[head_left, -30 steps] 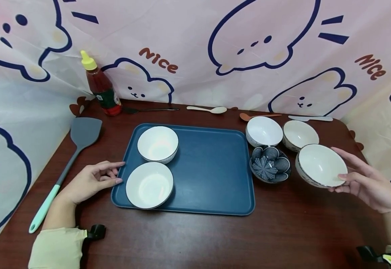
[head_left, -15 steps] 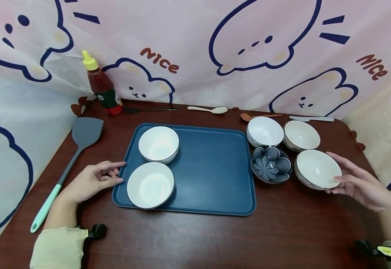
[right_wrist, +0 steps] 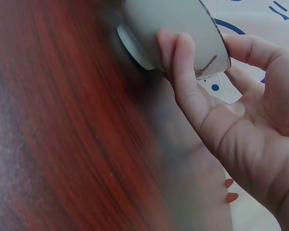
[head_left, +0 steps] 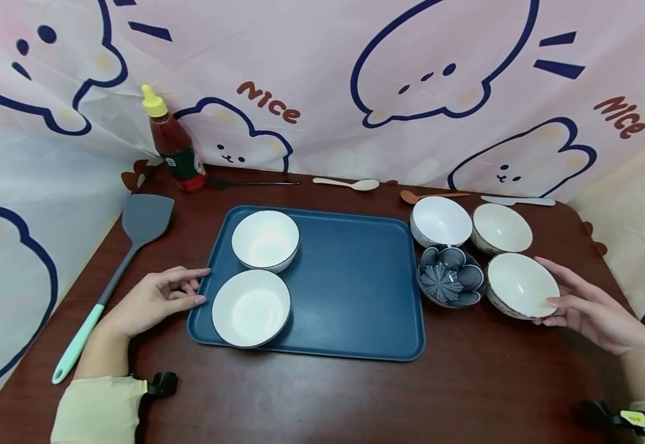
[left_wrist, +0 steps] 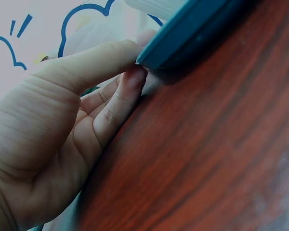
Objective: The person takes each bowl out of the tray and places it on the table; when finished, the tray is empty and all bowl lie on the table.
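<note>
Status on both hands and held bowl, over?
Left hand pinches blue tray. Right hand grips white bowl. Dark patterned bowl sits between that and tray.

Home-like dining corner: wood-grain table [head_left: 322,401], cartoon-printed cloth [head_left: 322,55], bowls [head_left: 522,285], cutlery [head_left: 364,185], sauce bottle [head_left: 177,148].

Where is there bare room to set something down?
The tray is bare right of two white bowls, as is the tabletop before it, between the sleeves. Crowding starts at the tray's right edge: three pale bowls, one in the right hand, beside a dark dish.
</note>
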Demonstrator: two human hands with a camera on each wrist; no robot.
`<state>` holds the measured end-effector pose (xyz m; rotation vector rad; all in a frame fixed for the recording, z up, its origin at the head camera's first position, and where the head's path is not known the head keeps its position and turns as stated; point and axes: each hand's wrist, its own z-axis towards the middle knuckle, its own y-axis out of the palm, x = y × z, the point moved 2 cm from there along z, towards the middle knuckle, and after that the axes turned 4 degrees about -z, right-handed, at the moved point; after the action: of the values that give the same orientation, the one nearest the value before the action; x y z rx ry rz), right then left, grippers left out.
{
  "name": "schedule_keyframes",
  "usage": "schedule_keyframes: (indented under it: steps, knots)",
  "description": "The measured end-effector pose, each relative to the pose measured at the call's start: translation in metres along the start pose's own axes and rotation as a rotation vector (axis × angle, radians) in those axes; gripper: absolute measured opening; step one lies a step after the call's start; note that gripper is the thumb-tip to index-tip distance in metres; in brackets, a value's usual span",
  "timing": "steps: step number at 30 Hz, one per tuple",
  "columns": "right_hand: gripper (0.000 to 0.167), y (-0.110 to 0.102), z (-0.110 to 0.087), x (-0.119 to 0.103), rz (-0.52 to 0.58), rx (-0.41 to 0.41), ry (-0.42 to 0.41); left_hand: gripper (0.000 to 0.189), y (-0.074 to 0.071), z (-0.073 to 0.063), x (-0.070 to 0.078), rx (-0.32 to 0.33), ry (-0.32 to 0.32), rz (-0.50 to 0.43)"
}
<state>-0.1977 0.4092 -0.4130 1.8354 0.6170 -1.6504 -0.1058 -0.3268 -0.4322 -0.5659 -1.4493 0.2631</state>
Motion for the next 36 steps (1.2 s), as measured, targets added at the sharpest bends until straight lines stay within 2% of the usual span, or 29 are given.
schedule_keyframes:
  steps: [9, 15, 18, 22, 26, 31, 36]
  knots:
    - [0.073, 0.002, 0.000, 0.004, 0.113, -0.057, -0.013, 0.046, 0.000, 0.000, -0.002, 0.007, -0.020, 0.021]
    - [0.072, 0.007, -0.003, 0.004, 0.111, -0.048, -0.027, 0.046, 0.000, 0.001, -0.001, -0.003, -0.019, 0.004]
    - [0.068, 0.007, -0.006, 0.001, 0.035, 0.048, 0.009, 0.046, 0.000, 0.002, 0.000, -0.002, -0.023, 0.006]
    - [0.059, 0.004, -0.013, -0.004, -0.067, 0.243, 0.072, 0.046, 0.000, 0.001, 0.000, 0.000, -0.029, 0.011]
    - [0.053, 0.000, -0.021, -0.011, -0.092, 0.359, 0.064, 0.046, 0.001, 0.002, 0.000, -0.001, -0.030, 0.010]
    - [0.050, 0.001, -0.021, -0.022, -0.157, 0.421, 0.020, 0.046, 0.001, 0.001, -0.001, -0.003, -0.037, 0.009]
    - [0.052, 0.012, -0.014, -0.033, -0.166, 0.376, -0.018, 0.046, 0.001, 0.001, -0.001, -0.001, -0.041, 0.016]
